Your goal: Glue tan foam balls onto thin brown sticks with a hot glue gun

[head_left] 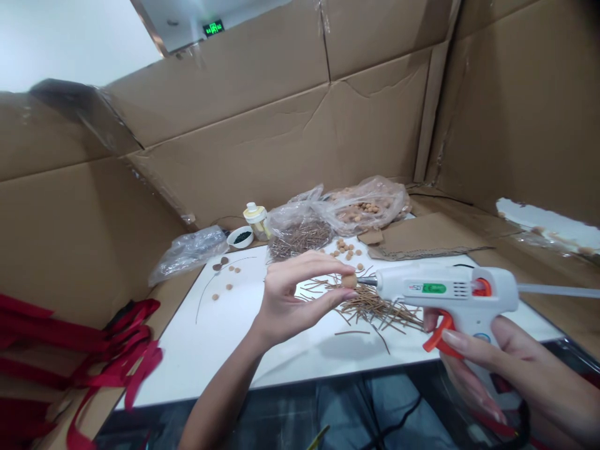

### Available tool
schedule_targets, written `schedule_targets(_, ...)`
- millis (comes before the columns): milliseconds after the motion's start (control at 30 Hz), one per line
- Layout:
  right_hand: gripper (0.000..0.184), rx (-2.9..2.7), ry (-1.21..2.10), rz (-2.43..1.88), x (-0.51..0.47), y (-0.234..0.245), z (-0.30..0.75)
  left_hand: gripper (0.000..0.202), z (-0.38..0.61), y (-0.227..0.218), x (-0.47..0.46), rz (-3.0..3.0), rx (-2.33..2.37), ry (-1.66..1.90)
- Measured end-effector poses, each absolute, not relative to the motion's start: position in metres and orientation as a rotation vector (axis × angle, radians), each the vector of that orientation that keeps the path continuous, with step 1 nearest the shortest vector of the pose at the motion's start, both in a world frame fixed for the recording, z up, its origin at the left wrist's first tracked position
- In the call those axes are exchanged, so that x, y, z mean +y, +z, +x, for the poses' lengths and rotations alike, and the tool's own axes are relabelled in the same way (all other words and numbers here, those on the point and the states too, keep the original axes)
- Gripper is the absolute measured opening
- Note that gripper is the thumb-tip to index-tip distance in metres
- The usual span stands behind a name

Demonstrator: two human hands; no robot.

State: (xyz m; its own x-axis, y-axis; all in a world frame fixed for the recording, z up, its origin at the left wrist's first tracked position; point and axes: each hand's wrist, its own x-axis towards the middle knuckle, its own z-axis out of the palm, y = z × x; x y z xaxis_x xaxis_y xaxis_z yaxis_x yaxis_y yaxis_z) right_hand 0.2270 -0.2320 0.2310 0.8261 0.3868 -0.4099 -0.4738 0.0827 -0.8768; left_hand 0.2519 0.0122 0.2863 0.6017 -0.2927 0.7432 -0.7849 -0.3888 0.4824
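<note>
Between thumb and forefinger, my left hand (288, 290) pinches a small tan ball (349, 280). My right hand (510, 362) is wrapped round the handle of a white hot glue gun (412, 287), with fingers around its orange trigger (440, 332). The gun's metal nozzle (367, 281) points left and meets the ball or stops right against it; I cannot tell which. A clear glue stick (557, 290) sticks out of the gun's back end. Below and behind the gun, a loose pile of thin brown sticks (375, 307) lies on the white tabletop (225, 337).
Several tan balls (347, 249) lie behind the sticks, with bags of sticks (300, 234) and balls (368, 203) farther back. A white bowl (240, 236) and a bottle (255, 215) stand at the back left. Red ribbon (140, 356) hangs at left. Cardboard walls (262, 144) enclose the table.
</note>
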Motion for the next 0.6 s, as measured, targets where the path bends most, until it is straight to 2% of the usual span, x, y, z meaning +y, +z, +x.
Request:
schedule_targets(167, 0.056, 0.028, 0.678, -1.352, -0.234, 0.225, 0.228, 0.019, 0.250, 0.287, 0.011, 1.943, -0.836, 0.708)
schedule_targets(600, 0.054, 0.029, 0.625, -1.333, -0.241, 0.218, 0.232, 0.024, 0.242, 0.285, 0.021, 1.881, -0.739, 0.852)
